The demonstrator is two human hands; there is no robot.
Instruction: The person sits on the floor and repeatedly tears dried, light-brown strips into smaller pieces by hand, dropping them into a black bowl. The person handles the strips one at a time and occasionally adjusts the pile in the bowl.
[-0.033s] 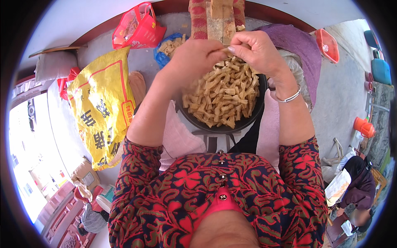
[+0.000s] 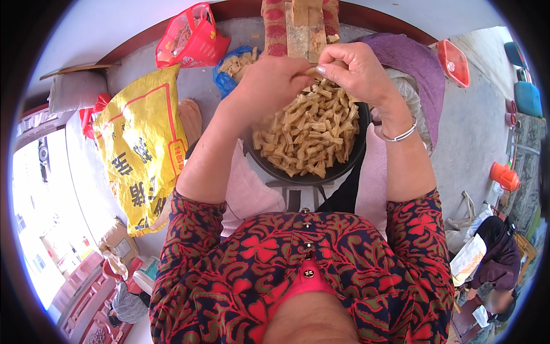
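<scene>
Both hands are raised over a round dark pan (image 2: 354,150) heaped with short, dry, tan pieces (image 2: 306,126). My left hand (image 2: 269,83) has its fingers bent around one end of a tan piece (image 2: 311,70) at the pan's far edge. My right hand (image 2: 358,74), a silver bangle on its wrist, pinches that piece between thumb and curled forefinger. Just beyond the hands is a wooden board (image 2: 303,43) on a red-patterned support (image 2: 275,34). A blue plastic bag (image 2: 222,80) with more tan pieces lies left of the board.
A yellow sack (image 2: 137,109) is on the left, a red bag (image 2: 195,43) at the far left back. Purple sacking (image 2: 421,80) and an orange basket (image 2: 452,60) are right; an orange bucket (image 2: 504,176) stands farther right. Other people (image 2: 495,264), (image 2: 123,304) sit at both lower sides.
</scene>
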